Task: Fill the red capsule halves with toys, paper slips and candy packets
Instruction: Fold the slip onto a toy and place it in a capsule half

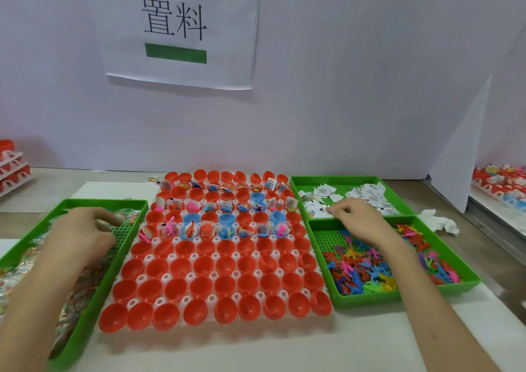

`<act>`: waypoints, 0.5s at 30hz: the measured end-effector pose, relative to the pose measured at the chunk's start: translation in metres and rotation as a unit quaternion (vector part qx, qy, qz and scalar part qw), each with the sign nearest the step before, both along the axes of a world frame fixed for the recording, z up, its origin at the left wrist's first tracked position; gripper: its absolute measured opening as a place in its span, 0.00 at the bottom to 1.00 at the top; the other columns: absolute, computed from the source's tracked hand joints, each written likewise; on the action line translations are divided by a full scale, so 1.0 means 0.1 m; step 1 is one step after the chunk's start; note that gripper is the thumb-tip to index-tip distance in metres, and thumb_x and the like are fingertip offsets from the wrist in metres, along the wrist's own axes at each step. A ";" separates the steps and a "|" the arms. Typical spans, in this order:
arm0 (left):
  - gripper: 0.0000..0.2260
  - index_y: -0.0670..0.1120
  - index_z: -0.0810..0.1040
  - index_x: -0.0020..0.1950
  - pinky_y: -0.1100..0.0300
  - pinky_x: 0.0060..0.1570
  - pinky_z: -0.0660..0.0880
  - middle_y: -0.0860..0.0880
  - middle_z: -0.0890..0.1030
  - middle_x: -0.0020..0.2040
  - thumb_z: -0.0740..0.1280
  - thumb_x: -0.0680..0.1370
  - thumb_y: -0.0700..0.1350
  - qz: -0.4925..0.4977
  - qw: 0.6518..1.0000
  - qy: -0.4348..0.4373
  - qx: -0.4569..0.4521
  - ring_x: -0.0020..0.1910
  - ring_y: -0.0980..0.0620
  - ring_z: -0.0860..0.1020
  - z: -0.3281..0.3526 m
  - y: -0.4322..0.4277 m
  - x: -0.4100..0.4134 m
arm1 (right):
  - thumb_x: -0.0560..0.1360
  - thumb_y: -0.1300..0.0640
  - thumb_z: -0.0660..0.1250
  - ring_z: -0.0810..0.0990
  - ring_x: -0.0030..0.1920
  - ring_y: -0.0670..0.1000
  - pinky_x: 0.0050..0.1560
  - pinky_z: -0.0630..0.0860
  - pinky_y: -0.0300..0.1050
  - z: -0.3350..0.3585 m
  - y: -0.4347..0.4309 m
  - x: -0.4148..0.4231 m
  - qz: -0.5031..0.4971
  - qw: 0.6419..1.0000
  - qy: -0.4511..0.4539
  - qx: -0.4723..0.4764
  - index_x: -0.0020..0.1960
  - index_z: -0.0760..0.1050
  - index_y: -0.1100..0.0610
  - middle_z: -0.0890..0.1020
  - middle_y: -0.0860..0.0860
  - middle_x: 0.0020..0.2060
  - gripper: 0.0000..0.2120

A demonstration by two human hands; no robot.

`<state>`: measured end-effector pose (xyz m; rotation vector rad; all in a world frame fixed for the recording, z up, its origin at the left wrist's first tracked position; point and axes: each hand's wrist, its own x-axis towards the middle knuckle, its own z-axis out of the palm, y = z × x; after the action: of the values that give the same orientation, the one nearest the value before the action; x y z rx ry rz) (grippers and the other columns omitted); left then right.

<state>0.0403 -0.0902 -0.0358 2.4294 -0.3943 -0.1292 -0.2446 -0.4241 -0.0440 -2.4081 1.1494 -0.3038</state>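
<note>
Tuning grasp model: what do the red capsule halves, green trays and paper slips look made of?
Red capsule halves: likely smooth moulded plastic, soft sheen on curved walls. Green trays: rigid plastic, moulded grid floor. Paper slips: apparently thin white paper, dark print, lying curled.

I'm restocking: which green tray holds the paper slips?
The far right tray, behind the toy tray, holding white slips; the left tray has candy packets.

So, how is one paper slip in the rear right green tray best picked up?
Probably pinch a raised edge of a paper slip from above, with thumb and forefinger. The slips lie thin, flat and overlapping on the floor of the green tray, whose walls block a sideways approach.
</note>
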 end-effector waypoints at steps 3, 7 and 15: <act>0.20 0.54 0.78 0.38 0.51 0.38 0.78 0.47 0.82 0.41 0.68 0.72 0.28 0.001 0.998 -0.028 -0.051 0.38 0.45 0.80 0.02 0.00 0.04 | 0.83 0.53 0.60 0.81 0.54 0.65 0.55 0.74 0.48 -0.02 -0.01 -0.01 -0.020 0.998 -0.057 0.003 0.55 0.78 0.69 0.82 0.65 0.54 0.19; 0.20 0.54 0.80 0.39 0.39 0.47 0.81 0.48 0.83 0.41 0.65 0.72 0.27 -0.017 0.989 -0.055 -0.134 0.41 0.42 0.82 0.18 -0.04 -0.01 | 0.81 0.55 0.64 0.82 0.52 0.64 0.38 0.70 0.36 -0.03 -0.03 0.00 -0.074 0.988 -0.138 -0.017 0.57 0.84 0.60 0.85 0.56 0.55 0.13; 0.10 0.49 0.84 0.45 0.61 0.41 0.78 0.51 0.86 0.41 0.73 0.74 0.34 -0.182 0.937 0.006 -0.298 0.38 0.55 0.85 0.55 -0.48 -0.87 | 0.72 0.59 0.76 0.83 0.41 0.42 0.48 0.81 0.41 0.16 0.14 0.04 -0.089 0.947 -0.309 -0.022 0.45 0.86 0.53 0.86 0.46 0.40 0.03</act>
<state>-0.0462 -0.1380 0.0189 1.7392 -0.7559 -0.1572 -0.2403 -0.4104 -0.0278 -2.0066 1.0543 -1.0628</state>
